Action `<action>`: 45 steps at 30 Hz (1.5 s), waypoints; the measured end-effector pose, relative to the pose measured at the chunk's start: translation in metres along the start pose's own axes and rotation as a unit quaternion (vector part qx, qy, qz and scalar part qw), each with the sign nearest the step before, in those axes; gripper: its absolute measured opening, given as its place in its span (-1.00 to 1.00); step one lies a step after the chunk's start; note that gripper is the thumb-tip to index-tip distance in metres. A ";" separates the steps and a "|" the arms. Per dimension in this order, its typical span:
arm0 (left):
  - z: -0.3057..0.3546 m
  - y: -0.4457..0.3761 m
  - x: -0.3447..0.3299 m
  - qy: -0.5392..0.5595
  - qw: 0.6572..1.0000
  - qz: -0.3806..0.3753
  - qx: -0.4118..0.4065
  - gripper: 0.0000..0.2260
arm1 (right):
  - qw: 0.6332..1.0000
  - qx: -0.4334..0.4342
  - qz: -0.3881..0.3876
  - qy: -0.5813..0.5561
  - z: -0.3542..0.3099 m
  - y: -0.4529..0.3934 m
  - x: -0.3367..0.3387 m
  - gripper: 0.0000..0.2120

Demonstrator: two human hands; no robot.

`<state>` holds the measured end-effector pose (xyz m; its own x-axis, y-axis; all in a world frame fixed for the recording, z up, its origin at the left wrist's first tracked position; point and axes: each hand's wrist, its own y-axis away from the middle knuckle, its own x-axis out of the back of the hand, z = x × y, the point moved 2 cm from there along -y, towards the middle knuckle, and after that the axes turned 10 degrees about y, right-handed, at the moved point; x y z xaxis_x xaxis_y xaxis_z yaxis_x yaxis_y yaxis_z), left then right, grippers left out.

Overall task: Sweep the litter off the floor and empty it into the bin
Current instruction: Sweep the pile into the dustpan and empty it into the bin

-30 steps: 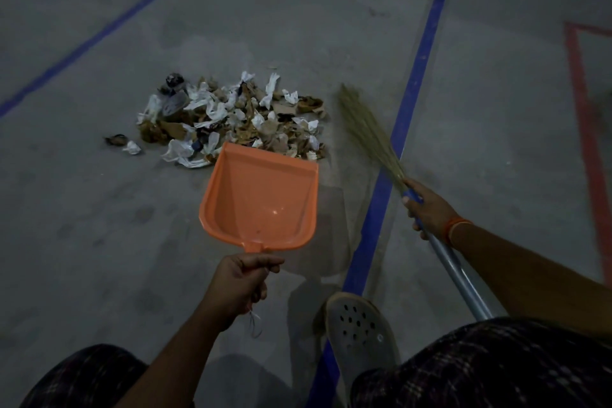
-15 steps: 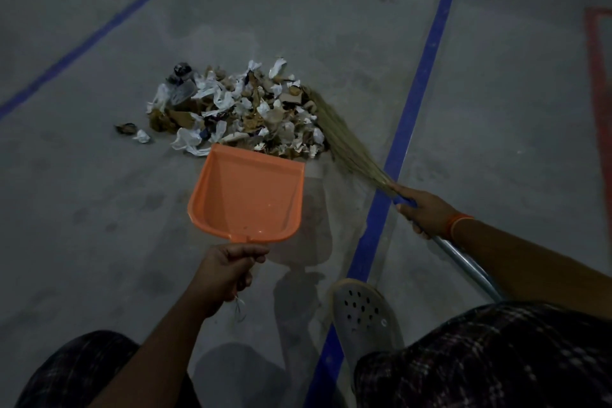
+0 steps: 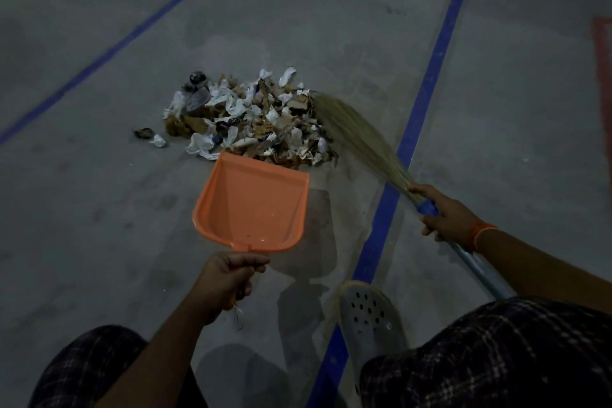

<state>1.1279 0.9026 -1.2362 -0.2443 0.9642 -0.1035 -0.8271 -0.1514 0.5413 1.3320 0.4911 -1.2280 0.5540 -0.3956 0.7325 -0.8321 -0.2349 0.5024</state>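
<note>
A heap of litter, white paper scraps and brown bits, lies on the grey floor. An orange dustpan is empty, and its front lip sits at the near edge of the heap. My left hand grips the dustpan's handle from behind. My right hand holds a broom by its blue collar and metal shaft. The broom's straw bristles lie against the right side of the heap. No bin is in view.
Two stray bits of litter lie just left of the heap. A blue floor line runs under the broom, another crosses far left. My grey clog stands on the near blue line. A red floor marking is at right.
The broom swung left from the blue line until its bristles met the right side of the heap. The dustpan's lip came up to the heap's near edge.
</note>
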 end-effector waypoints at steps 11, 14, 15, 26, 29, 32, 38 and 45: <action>-0.004 0.017 0.039 0.015 0.999 0.006 0.030 -0.63 | 0.998 0.001 -0.012 0.057 -0.018 -0.022 0.022 -0.21; -0.005 0.024 0.044 0.002 0.998 0.006 0.055 -0.64 | 0.997 0.007 -0.008 0.071 -0.023 -0.031 0.024 -0.19; -0.005 0.027 0.045 -0.001 0.998 0.003 0.061 -0.65 | 0.997 0.007 -0.005 0.076 -0.023 -0.034 0.024 -0.19; -0.019 0.024 0.058 -0.006 0.994 0.021 0.105 -0.66 | 0.997 -0.025 0.011 0.067 -0.021 -0.059 0.016 -0.26; -0.022 0.010 0.061 0.003 0.994 0.028 0.109 -0.66 | 0.997 -0.024 -0.006 0.075 -0.023 -0.068 0.014 -0.29; -0.022 -0.006 0.059 0.027 0.993 0.028 0.111 -0.64 | 0.996 -0.025 -0.029 0.084 -0.026 -0.079 0.014 -0.30; -0.014 -0.036 0.068 0.009 0.991 0.009 0.133 -0.64 | 0.992 0.005 -0.066 0.109 -0.033 -0.097 0.024 -0.29; -0.004 -0.069 0.071 -0.022 0.991 -0.017 0.128 -0.56 | 0.989 0.026 -0.077 0.121 -0.026 -0.120 0.029 -0.29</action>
<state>1.1654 0.9808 -1.2841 -0.1911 0.9773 -0.0913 -0.6780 -0.0642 0.7323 1.4486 0.5313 -1.2549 0.6588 -0.1286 0.7412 -0.7344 -0.3238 0.5965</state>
